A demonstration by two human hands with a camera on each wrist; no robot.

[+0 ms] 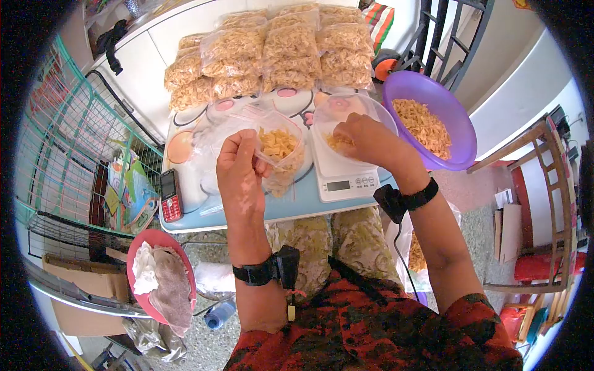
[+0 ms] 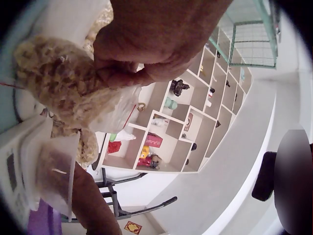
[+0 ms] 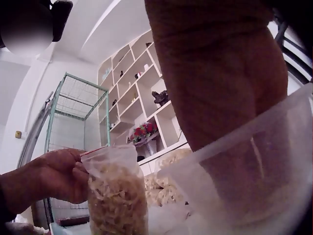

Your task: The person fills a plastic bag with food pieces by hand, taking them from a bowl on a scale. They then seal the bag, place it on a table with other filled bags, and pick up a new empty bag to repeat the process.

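Observation:
My left hand (image 1: 240,162) pinches the upper edge of a clear zip bag (image 1: 281,167), part full of small yellow dried pieces (image 1: 276,143). In the right wrist view the bag (image 3: 117,196) stands upright, its red zip line at the top beside the fingers. My right hand (image 1: 369,139) reaches down into a clear plastic bowl (image 1: 322,111), its fingers curled round yellow pieces at the bottom; the fingertips are partly hidden. Under the bowl is a white kitchen scale (image 1: 346,185) with a small display.
Filled bags (image 1: 266,49) are stacked along the table's back. A purple basin (image 1: 458,148) of the same pieces stands at the right. Flat clear bags (image 1: 213,142) and a red phone (image 1: 171,195) lie left on the table. A red basin (image 1: 137,272) with cloths is below left.

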